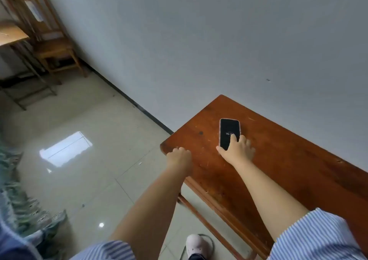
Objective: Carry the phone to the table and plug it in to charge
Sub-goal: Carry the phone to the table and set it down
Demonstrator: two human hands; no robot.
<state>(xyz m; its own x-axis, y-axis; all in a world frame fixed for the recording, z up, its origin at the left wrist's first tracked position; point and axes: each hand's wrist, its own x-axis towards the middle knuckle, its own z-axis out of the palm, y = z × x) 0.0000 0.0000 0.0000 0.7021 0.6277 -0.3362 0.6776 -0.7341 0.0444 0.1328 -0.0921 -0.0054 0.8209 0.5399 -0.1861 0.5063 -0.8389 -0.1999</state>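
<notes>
A black phone (229,129) in a pale case lies face up on the reddish wooden table (288,170), its screen lit with a clock. My right hand (238,150) rests over the phone's near end, thumb at its left edge and index finger on the screen. My left hand (179,157) is curled on the table's near left edge, holding nothing else. No charger or cable is in view.
The table stands against a white wall (219,40). A wooden chair (49,36) and another table (12,34) stand at the far left. Patterned bedding (22,200) lies at the left edge. My shoe (196,243) is on the tiled floor.
</notes>
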